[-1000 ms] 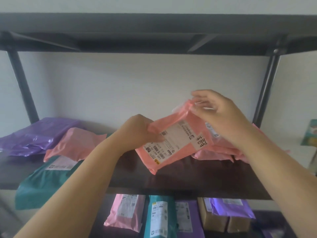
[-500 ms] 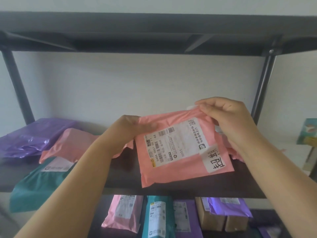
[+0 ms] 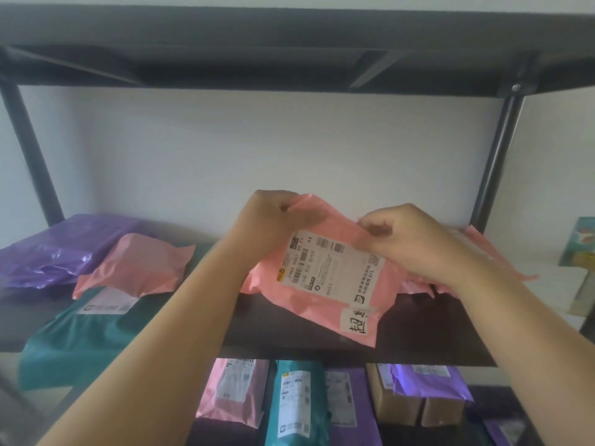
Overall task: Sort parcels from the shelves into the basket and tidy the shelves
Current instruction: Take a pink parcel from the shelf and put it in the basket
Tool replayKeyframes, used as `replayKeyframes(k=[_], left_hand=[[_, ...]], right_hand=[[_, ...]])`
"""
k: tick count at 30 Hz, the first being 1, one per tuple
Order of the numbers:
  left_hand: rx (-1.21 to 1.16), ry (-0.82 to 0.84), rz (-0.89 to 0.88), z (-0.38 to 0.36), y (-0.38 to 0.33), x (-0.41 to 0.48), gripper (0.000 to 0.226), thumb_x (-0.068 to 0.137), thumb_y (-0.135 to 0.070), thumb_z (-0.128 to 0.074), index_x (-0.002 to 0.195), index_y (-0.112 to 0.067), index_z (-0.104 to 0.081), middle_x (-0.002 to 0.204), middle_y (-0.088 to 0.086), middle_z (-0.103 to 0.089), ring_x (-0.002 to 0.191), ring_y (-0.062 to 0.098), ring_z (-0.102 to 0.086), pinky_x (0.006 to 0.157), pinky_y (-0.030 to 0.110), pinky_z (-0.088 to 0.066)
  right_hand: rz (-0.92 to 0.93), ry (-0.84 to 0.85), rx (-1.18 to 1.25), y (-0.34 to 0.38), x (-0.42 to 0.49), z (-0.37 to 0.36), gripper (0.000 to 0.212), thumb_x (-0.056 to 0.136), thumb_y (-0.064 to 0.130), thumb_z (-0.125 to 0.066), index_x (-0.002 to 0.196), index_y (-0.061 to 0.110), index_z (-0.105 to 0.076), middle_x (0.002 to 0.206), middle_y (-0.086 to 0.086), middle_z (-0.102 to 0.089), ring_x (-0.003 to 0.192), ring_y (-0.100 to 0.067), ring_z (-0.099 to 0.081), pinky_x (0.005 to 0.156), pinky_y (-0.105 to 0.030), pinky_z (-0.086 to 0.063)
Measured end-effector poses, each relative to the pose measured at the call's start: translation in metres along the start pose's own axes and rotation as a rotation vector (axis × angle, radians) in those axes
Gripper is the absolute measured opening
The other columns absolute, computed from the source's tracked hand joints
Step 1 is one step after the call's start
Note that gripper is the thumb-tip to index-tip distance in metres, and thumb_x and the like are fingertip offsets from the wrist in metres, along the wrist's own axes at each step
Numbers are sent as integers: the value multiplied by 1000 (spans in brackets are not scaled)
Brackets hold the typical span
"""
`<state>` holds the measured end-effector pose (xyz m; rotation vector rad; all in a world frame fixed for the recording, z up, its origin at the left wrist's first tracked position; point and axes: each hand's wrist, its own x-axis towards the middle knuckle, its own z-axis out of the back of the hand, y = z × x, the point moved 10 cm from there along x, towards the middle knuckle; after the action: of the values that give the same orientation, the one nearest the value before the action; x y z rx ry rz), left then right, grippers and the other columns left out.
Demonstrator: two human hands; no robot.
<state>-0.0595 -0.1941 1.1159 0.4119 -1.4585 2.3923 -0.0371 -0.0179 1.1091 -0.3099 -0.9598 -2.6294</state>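
Now the pink parcel (image 3: 322, 304) hangs tilted between your two hands, its printed label (image 3: 328, 272) and handwritten sticker (image 3: 357, 323) facing you. Your left hand (image 3: 273, 220) pinches its upper left corner with the fingers curled into the film, and your right hand (image 3: 415, 243) pinches its upper right edge the same way. The parcel's lower corner reaches past the front edge of the dark shelf (image 3: 289, 339) beneath it; whether it rests there cannot be told.

The film looks thin and slippery, so a grip further down on the padded body would likely hold better than one on the loose flap. Read the label while it faces you, then lift straight towards yourself.

Just behind the parcel to its right lies a heap of pink bags (image 3: 495, 252), which a sideways pull could drag along. Well to the parcel's left lie a smaller pink bag (image 3: 135, 262), a purple bag (image 3: 61, 246) and a teal bag (image 3: 80, 342). Below the parcel, more packets (image 3: 294, 403) stand on a lower level. No basket shows, so find it before letting go.
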Motion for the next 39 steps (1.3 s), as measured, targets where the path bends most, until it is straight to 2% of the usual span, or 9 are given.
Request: replayKeyframes(k=[3,6,9,11,14,18,27,34,39], left_hand=[[-8,-119,-25,8,-3,4,17,86,-38,-72,95,-24,-68,87,-9,-71,75,8,-66,66,19,-51],[-76,-251,31,16,19,7,60,79,-39,-79,132,-27,-52,120,-7,-60,106,12,-59,87,30,-50],[-298,-228,231,-3,49,-4,94,69,-58,-79,145,-21,-38,128,-3,-60,112,16,-59,95,34,-44],[-431,-145,303,-26,60,-12,86,65,-71,-74,131,-18,-56,112,1,-72,99,21,-70,92,43,-53],[-375,-190,293,-35,60,-20,38,88,-53,-62,84,-16,-67,76,0,-74,70,14,-71,64,28,-55],[-405,-264,242,-28,50,-28,47,86,-51,-64,63,-12,-53,62,5,-68,57,15,-65,57,29,-47],[-532,-105,202,-35,32,-41,41,89,-48,-62,63,-16,-62,69,11,-74,60,19,-70,58,29,-53],[-603,-109,148,-27,17,-44,47,88,-46,-63,48,-23,-58,63,7,-72,56,17,-69,52,27,-52],[-689,-69,106,-23,5,-46,55,89,-35,-66,36,-23,-53,55,3,-67,49,15,-65,47,23,-50]], right_hand=[[-44,-167,65,-8,-1,16,24,92,38,-67,81,19,-74,81,0,-76,75,-20,-74,75,-50,-60],[-123,-337,261,-25,-5,30,17,91,29,-69,85,13,-72,83,-9,-75,83,-36,-72,76,-59,-57],[-197,-458,441,-39,-15,28,14,91,27,-68,86,14,-71,84,-7,-75,86,-35,-72,73,-61,-57],[-248,-491,570,-48,-20,16,19,92,27,-66,87,9,-67,89,-16,-72,87,-41,-71,63,-62,-58],[-230,-509,618,-52,-21,-1,25,96,25,-59,91,1,-61,95,-22,-70,86,-39,-70,67,-49,-58],[-223,-564,672,-56,-29,-2,23,98,22,-55,91,3,-64,90,-5,-75,83,-16,-71,60,-19,-51],[-247,-598,825,-74,-37,0,13,95,12,-61,90,3,-69,96,-18,-74,91,-30,-74,91,-58,-55],[-243,-560,1009,-71,-37,-4,15,97,10,-59,90,13,-72,100,-11,-77,93,-29,-74,92,-51,-56],[-256,-546,1106,-70,-40,-5,20,98,10,-56,111,4,-69,108,-13,-75,99,-31,-73,86,-45,-57]])
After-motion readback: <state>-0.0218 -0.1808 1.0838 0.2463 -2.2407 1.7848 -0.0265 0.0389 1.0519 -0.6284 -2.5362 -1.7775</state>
